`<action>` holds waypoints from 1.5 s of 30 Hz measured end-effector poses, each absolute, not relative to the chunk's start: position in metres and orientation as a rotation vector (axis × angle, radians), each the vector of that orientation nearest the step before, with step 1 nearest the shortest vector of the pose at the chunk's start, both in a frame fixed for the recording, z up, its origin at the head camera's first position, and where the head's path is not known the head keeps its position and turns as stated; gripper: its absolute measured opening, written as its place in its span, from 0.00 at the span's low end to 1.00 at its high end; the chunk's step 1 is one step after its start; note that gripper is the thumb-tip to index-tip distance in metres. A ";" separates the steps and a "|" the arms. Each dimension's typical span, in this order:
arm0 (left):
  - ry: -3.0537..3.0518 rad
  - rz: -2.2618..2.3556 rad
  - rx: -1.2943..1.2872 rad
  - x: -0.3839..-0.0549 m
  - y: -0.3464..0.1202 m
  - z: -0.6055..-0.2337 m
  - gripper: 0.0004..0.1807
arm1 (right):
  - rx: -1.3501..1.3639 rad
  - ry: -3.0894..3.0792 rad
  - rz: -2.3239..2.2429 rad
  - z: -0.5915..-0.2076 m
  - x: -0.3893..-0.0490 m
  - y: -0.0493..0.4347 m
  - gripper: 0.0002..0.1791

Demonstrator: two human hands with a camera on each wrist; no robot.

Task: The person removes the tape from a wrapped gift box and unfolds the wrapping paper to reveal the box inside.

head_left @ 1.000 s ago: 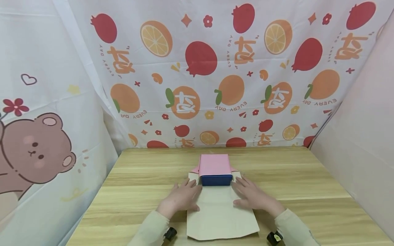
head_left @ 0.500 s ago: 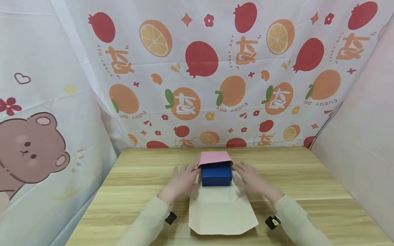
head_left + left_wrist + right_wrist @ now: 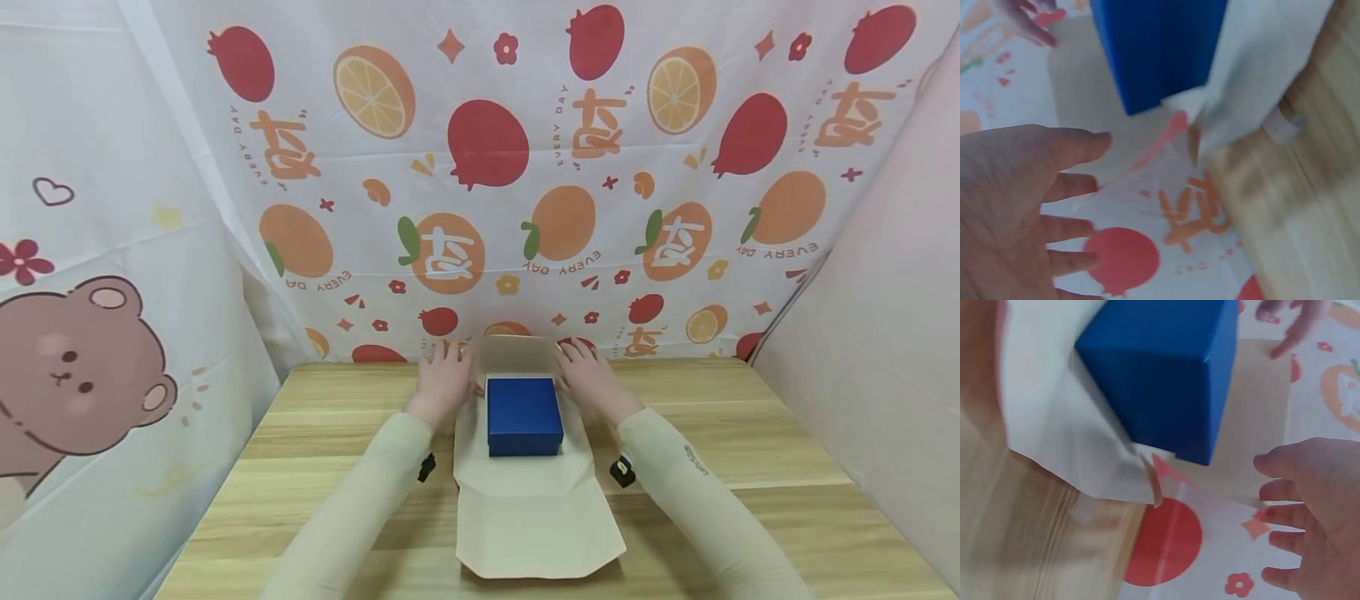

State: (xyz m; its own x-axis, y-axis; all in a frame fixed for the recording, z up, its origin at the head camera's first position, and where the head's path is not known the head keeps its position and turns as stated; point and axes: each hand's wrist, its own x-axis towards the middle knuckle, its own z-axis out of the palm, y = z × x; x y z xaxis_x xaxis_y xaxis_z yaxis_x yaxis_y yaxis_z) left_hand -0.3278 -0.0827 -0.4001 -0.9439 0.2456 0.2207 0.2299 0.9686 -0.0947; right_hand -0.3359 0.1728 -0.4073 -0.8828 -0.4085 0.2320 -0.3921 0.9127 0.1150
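A blue box (image 3: 523, 408) sits on an opened-out wrapper (image 3: 536, 529), cream on its inner face and creased like card or stiff paper. Its back flap (image 3: 516, 354) stands up behind the box. My left hand (image 3: 444, 379) is at the flap's left edge, and my right hand (image 3: 592, 379) at its right edge. In the left wrist view the left hand (image 3: 1010, 200) has its fingers spread and fairly straight. Likewise the right hand (image 3: 1329, 509) in the right wrist view, with its thumb by the flap's edge. Whether either hand touches the flap I cannot tell.
A wooden table (image 3: 337, 442) lies beneath everything. Behind it hangs a white fruit-print cloth (image 3: 487, 225) close to the table's back edge. A bear-print cloth (image 3: 90, 358) hangs at the left, and a plain white one (image 3: 862, 358) at the right.
The pink-outside flap that covered the box has swung up and back, baring the box's blue top. Both hands have moved away from me along its sides.
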 end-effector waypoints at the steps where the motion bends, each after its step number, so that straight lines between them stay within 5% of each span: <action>1: -2.883 0.111 -0.340 -0.331 -0.082 -0.400 0.34 | 0.596 -2.812 -0.121 -0.408 -0.340 0.172 0.30; 14: -2.903 0.436 -0.299 -0.361 -0.080 -0.432 0.33 | 0.522 -2.977 -0.200 -0.431 -0.368 0.185 0.30; 34: -3.246 0.107 -0.094 -0.392 -0.107 -0.501 0.52 | 0.566 -3.288 -0.017 -0.462 -0.370 0.204 0.38; 45: -3.342 -0.187 -0.045 -0.366 -0.110 -0.471 0.49 | 0.435 -3.371 0.165 -0.461 -0.364 0.215 0.46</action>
